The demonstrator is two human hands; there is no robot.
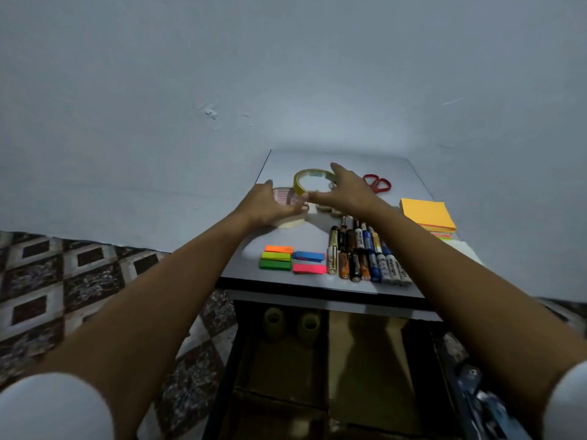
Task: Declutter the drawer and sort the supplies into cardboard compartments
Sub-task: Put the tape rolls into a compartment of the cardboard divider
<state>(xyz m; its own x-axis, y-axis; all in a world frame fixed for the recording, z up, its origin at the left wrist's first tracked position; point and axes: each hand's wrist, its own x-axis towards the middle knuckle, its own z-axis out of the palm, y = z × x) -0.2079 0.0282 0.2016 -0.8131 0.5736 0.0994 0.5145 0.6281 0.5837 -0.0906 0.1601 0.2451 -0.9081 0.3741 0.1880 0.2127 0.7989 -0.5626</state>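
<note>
I saw two rolls [273, 322] filed, the rest waiting; my left hand [266, 206] lay on tape [284, 195] (grip unclear), right hand [347, 192] splayed.

The tabletop [305, 236] is grey with a black front edge, the wall [286, 74] is pale blue-grey, and the floor tiles [63, 274] have a brown-and-cream pattern of dark squares. The tape roll [313, 182] is yellow, the scissors [378, 183] have red handles, and the note pad [427, 214] is orange over yellow and pink layers. The paper strips [308, 268] are orange, yellow, green, blue and pink, and the batteries [365, 252] are gold, orange-and-black and blue-and-white.
</note>
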